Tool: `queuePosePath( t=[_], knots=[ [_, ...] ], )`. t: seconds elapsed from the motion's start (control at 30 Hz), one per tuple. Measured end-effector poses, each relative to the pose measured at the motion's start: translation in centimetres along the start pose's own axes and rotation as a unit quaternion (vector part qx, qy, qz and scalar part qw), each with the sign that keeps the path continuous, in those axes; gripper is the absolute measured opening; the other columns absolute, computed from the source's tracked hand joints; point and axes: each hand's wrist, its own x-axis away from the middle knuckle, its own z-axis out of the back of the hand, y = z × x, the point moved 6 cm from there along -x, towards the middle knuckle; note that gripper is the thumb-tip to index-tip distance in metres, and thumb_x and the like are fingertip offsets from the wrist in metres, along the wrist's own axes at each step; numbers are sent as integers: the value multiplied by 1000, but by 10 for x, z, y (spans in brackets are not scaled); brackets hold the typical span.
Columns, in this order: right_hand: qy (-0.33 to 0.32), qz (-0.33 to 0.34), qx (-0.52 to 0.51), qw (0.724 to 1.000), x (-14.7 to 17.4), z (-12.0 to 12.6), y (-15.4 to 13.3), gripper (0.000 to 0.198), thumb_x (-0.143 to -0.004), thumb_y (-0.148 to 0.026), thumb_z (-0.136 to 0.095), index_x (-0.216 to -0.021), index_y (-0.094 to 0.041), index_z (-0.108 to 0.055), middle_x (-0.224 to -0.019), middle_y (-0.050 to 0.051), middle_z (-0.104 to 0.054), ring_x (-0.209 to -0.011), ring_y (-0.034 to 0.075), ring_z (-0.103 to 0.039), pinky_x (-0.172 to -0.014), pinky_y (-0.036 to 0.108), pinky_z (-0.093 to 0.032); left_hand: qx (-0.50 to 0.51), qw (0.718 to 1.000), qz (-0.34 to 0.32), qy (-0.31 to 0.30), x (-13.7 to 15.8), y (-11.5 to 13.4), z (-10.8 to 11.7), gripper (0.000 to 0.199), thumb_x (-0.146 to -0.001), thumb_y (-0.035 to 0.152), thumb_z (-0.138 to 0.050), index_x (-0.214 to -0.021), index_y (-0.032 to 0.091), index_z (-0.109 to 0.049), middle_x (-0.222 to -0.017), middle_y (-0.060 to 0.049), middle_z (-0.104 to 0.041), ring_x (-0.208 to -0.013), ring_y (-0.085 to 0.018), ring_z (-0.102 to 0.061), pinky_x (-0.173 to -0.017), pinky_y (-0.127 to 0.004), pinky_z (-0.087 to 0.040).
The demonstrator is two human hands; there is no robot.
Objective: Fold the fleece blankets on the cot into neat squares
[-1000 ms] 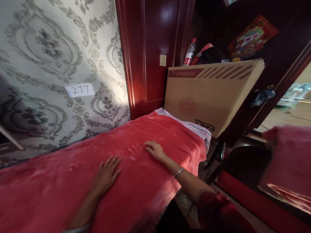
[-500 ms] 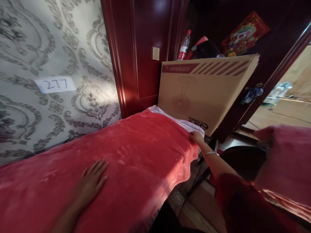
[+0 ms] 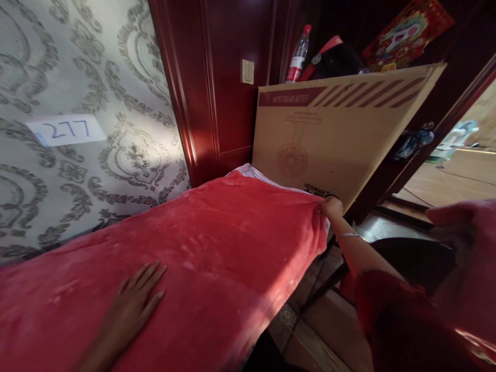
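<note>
A red plush blanket (image 3: 217, 232) is spread over a long raised surface along the wall. My left hand (image 3: 134, 305) rests flat on it at the lower left, fingers stretched out. At the far right corner my right hand (image 3: 331, 209) grips the blanket's edge in closed fingers and pulls the cloth taut; a silver bangle is on that wrist. Beneath the blanket's far edge a strip of striped cloth (image 3: 267, 178) shows. What supports the blanket is hidden.
A large cardboard box (image 3: 329, 134) stands just beyond the far end, with a red-capped bottle (image 3: 297, 57) behind it. Patterned wallpaper (image 3: 135, 150) runs along the left. On the right are a dark chair (image 3: 411, 258) and a folded pink cloth (image 3: 465, 248).
My right hand has drawn the blanket's corner outward to the right, covering more of the striped cloth and smoothing folds. My left hand stays flat on the blanket. The view has shifted slightly.
</note>
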Motion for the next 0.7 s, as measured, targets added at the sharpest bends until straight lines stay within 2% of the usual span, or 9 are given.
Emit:
queuePosePath(
  t=[0.1, 0.23, 0.33, 0.4, 0.5, 0.57, 0.63, 0.7],
  knots=[
    [20, -47, 23, 998, -7, 4, 7, 32, -88, -25, -54, -110, -9, -71, -82, 15, -72, -82, 25, -68, -72, 34, -52, -4, 1000, 1, -9, 0, -2, -2, 60, -93, 51, -37, -146, 28, -53, -154, -5, -47, -144, -29, -42, -116, -54, -36],
    [12, -84, 51, 995, 0, -7, 14, 35, -83, -16, -56, -114, -6, -70, -100, 25, -71, -95, 31, -69, -78, 39, -53, -10, 1000, -1, -10, 0, -4, -4, 62, -93, 53, -36, -145, 26, -54, -153, -6, -49, -143, -30, -43, -116, -55, -36],
    [2, -81, 61, 995, 10, -15, 17, 36, -83, -11, -52, -113, -5, -71, -105, 26, -70, -100, 32, -69, -82, 40, -53, -8, 1000, -1, 0, 1, -5, -5, 61, -93, 54, -38, -146, 29, -54, -153, -4, -50, -143, -29, -44, -116, -53, -37],
    [10, -56, 60, 997, 16, -16, 12, 39, -86, -12, -48, -119, -6, -69, -115, 26, -66, -105, 32, -67, -86, 40, -52, -6, 1000, -1, 3, 2, -5, -5, 60, -93, 53, -38, -146, 29, -53, -153, -4, -50, -143, -29, -44, -115, -54, -37],
    [26, 21, 50, 998, 26, -22, -15, 44, -89, -16, -44, -128, -11, -66, -133, 22, -58, -113, 30, -64, -95, 39, -49, -3, 1000, 0, 4, 3, -3, -3, 60, -94, 53, -37, -145, 27, -54, -152, -6, -50, -142, -30, -45, -115, -55, -37],
    [17, 127, 38, 991, 41, -35, -48, 46, -91, -20, -43, -132, -14, -64, -137, 19, -56, -121, 29, -59, -102, 39, -47, -1, 1000, 0, 3, 4, 0, -1, 61, -95, 53, -36, -146, 26, -53, -153, -7, -49, -143, -30, -44, -115, -56, -37],
    [-24, 262, 38, 964, 65, -59, -85, 49, -95, -28, -43, -140, -15, -57, -144, 18, -54, -132, 31, -50, -108, 43, -42, -1, 1000, 3, 2, 4, 2, 1, 61, -95, 53, -37, -147, 26, -52, -154, -6, -48, -143, -30, -43, -116, -56, -36],
    [-101, 352, 71, 928, 94, -89, -111, 57, -98, -42, -42, -150, -20, -45, -156, 14, -43, -143, 32, -39, -113, 50, -37, -1, 1000, 5, -1, 5, 2, 1, 60, -95, 53, -38, -147, 27, -51, -154, -6, -47, -143, -30, -43, -116, -56, -36]
  ],
)
